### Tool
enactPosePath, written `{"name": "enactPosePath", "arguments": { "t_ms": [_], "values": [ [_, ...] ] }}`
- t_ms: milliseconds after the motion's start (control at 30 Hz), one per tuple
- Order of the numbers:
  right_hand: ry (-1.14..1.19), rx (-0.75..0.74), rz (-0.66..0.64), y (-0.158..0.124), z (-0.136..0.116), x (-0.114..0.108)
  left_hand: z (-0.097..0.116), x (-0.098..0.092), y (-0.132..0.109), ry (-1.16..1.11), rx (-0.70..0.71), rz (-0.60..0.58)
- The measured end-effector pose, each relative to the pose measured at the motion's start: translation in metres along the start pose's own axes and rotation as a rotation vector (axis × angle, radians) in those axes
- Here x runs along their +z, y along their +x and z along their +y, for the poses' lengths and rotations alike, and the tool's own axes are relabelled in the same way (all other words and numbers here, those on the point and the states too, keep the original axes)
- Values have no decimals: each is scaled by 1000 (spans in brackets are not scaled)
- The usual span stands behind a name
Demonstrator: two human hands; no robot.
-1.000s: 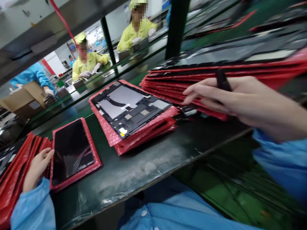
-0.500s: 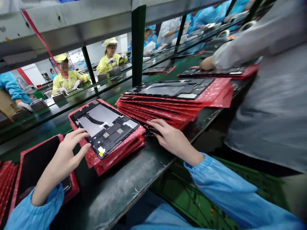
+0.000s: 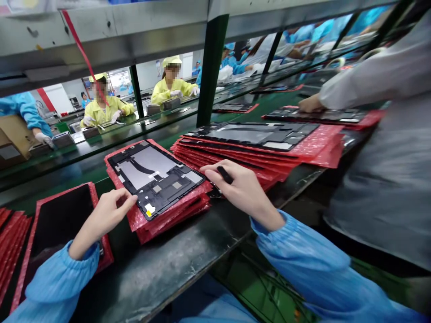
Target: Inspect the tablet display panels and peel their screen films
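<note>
Green bench (image 3: 183, 244) | left hand (image 3: 107, 214), spread earlier, now pinched at tablet panel (image 3: 171, 185) | right hand (image 3: 245, 188) grips black tool (image 3: 225, 175)

Left sleeve (image 3: 59, 282): light blue, loose, wrinkled cloth, full length
Right sleeve (image 3: 303, 255): same blue, baggy, soft folds, slight sheen
Cuffs (image 3: 272, 220): both gathered, elastic-looking, snug
Left hand (image 3: 112, 211): bare
Right hand (image 3: 244, 188): bare, slim fingers
Lap cloth (image 3: 217, 298): matching blue, creased, partly shadowed
</note>
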State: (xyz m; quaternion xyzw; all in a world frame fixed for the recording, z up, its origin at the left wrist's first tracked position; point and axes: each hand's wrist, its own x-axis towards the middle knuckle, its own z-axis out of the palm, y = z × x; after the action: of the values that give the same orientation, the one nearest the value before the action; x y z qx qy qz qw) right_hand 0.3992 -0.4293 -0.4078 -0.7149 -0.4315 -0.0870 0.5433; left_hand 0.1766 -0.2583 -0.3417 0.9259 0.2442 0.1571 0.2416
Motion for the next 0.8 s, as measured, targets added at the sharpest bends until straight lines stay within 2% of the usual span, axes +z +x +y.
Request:
{"name": "enactPosePath", "arguments": {
  "t_ms": [67,233,433,500,633,667,733,800],
  "values": [
    [14,82,-74,5,-5,3,1,4,1,-14,-19,1],
    [20,203,-153,14,-8,1,-2,10,1,-46,-67,23],
    [88,293,-258,23,-15,-8,-4,15,0,-23,-28,58],
    [178,334,-312,26,-19,-11,-4,15,0,-30,-20,53],
    [539,433,-526,29,-31,-8,-5,17,-1,-33,-20,55],
    [606,447,-545,28,-35,-6,-6,17,-1,-28,-20,59],
    [678,460,-477,24,-40,2,-6,18,-1,-22,-18,61],
    [729,467,-335,20,-44,8,-7,19,-1,-19,-11,63]
  ]
}}
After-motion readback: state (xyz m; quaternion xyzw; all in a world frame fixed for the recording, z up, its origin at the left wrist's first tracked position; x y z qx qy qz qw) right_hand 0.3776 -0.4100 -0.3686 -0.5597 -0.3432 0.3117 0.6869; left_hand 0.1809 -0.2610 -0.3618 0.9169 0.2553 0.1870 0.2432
